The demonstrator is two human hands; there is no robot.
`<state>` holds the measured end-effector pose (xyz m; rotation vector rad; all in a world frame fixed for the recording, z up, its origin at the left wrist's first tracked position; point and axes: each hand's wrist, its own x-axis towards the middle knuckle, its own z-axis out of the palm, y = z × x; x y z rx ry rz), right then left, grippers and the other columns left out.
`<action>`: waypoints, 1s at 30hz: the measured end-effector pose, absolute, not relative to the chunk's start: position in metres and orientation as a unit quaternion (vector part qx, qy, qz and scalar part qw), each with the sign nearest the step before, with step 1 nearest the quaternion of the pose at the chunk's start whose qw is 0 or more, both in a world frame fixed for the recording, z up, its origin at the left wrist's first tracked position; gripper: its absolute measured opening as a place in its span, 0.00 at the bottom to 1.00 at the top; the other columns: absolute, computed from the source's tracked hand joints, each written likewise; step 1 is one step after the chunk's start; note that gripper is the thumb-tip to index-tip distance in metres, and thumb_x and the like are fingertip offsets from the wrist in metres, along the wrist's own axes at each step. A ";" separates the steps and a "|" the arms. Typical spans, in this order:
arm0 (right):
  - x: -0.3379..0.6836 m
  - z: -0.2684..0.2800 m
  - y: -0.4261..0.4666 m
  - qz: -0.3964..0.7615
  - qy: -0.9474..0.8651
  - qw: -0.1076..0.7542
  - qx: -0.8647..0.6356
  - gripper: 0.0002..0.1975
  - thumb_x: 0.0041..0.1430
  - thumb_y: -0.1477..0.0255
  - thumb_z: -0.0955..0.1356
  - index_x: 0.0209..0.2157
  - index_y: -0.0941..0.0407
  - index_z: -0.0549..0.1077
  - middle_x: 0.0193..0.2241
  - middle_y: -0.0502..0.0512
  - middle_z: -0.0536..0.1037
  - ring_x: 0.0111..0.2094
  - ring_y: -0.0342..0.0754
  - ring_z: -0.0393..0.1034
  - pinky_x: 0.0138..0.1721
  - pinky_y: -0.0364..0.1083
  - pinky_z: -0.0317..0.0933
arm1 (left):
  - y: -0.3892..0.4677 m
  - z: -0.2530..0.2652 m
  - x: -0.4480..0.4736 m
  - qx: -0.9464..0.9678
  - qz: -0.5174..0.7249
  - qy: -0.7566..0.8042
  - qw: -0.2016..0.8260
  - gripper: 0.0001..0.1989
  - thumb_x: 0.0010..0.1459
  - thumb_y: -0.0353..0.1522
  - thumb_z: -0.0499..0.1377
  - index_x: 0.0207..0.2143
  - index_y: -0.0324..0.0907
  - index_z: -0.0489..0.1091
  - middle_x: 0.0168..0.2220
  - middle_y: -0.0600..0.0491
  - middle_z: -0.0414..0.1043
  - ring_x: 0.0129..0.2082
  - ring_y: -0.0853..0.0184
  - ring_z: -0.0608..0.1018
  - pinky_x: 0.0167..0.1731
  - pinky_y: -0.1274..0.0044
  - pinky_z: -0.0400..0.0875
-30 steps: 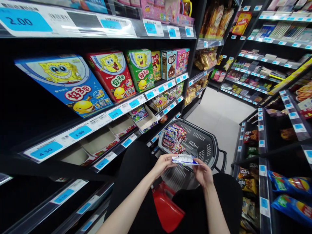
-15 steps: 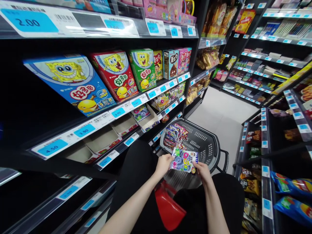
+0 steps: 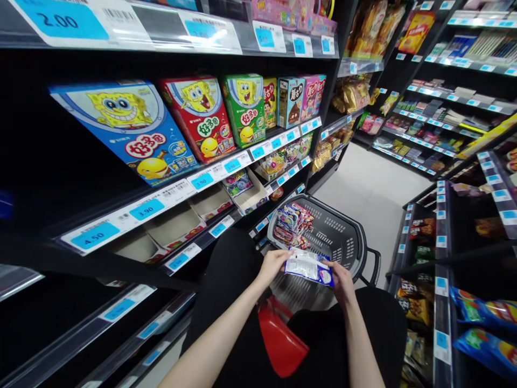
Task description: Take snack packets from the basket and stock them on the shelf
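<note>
A small blue-and-white candy bag [image 3: 307,268] is stretched between my hands over the grey basket, its printed back side facing up. My left hand [image 3: 276,265] pinches the bag's left end. On the right end, my right hand [image 3: 341,276] grips it with thumb and fingers. Below and beyond the bag stands the grey shopping basket [image 3: 355,229] on the floor. Several colourful candy bags [image 3: 294,223] lie stacked at the basket's left side. A red bag-like item [image 3: 283,342] rests between my black-clad knees.
Shelves on the left hold blue [image 3: 129,132], red [image 3: 200,118] and green [image 3: 244,110] snack boxes. Beneath them, an open carton holds a blueberry candy bag [image 3: 238,183]. Snack bags [image 3: 484,304] fill racks at right. The basket's handle [image 3: 375,267] juts rightward; pale floor [image 3: 363,172] lies beyond.
The candy bag has been turned over between my hands, from its blueberry-picture front to its printed back. The view has shifted slightly, and both hands still hold the bag.
</note>
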<state>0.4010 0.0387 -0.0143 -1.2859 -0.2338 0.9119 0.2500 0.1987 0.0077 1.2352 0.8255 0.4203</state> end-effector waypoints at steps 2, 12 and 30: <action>0.398 -0.020 0.042 0.384 -0.111 0.687 -0.608 0.16 0.38 0.63 0.72 0.30 0.58 0.73 0.20 0.51 0.75 0.21 0.46 0.69 0.23 0.44 0.63 | 0.199 0.006 0.250 0.576 0.199 0.375 0.699 0.15 0.39 0.32 0.62 0.32 0.34 0.73 0.20 0.53 0.73 0.21 0.69 0.72 0.24 0.79 0.65; 0.374 -0.024 0.052 0.516 -0.061 0.667 -0.534 0.20 0.41 0.62 0.71 0.36 0.59 0.71 0.31 0.59 0.77 0.31 0.53 0.73 0.31 0.50 0.65 | 0.194 0.012 0.253 0.560 0.223 0.325 0.729 0.29 0.40 0.33 0.62 0.47 0.33 0.65 0.19 0.57 0.70 0.17 0.73 0.68 0.21 0.81 0.60; 0.391 -0.047 0.249 0.148 -0.534 0.047 -0.831 0.11 0.54 0.74 0.61 0.35 0.59 0.74 0.29 0.64 0.77 0.33 0.52 0.71 0.35 0.45 0.58 | 0.156 -0.019 0.250 0.878 -0.185 0.269 0.349 0.17 0.41 0.31 0.61 0.38 0.37 0.73 0.35 0.37 0.74 0.37 0.50 0.74 0.35 0.65 0.66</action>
